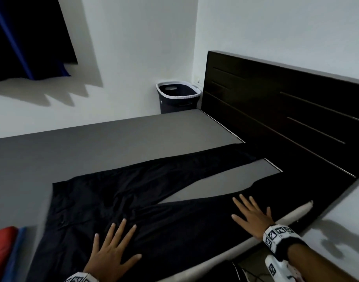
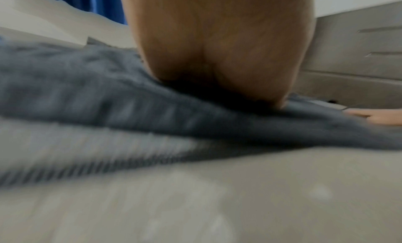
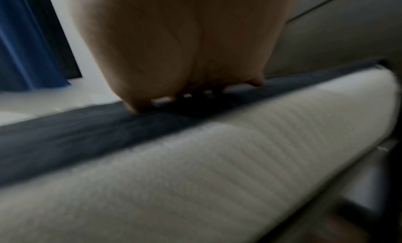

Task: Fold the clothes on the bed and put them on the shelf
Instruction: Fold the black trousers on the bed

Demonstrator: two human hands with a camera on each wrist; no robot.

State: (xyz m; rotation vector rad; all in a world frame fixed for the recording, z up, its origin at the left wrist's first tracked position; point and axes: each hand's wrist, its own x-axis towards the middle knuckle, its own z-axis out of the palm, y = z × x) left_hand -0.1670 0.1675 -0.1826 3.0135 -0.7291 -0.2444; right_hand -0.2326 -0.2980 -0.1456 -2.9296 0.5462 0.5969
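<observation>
Head view: black trousers [image 1: 146, 202] lie flat on the bed [image 1: 105, 143], waistband at left, legs running right toward the headboard [image 1: 286, 119] and splayed in a V; long axis runs left–right across the person. Left hand [image 1: 111, 255] lies flat, fingers spread, on the seat/crotch area; right hand [image 1: 254, 216] lies flat, fingers spread, on the near leg, approx. mid-length. Neither grips cloth. Near leg lies along the bed's near edge, under both palms; far leg lies beyond, well apart at the cuffs, so the likely next move, near leg over far, is a fold away from the person. Basket [image 1: 177, 96] stands in the corner; red and blue cloth [image 1: 5, 251] at far left.

Left wrist view (blurred): palm down on dark cloth.

Right wrist view (blurred): palm on cloth just inside mattress edge.
</observation>
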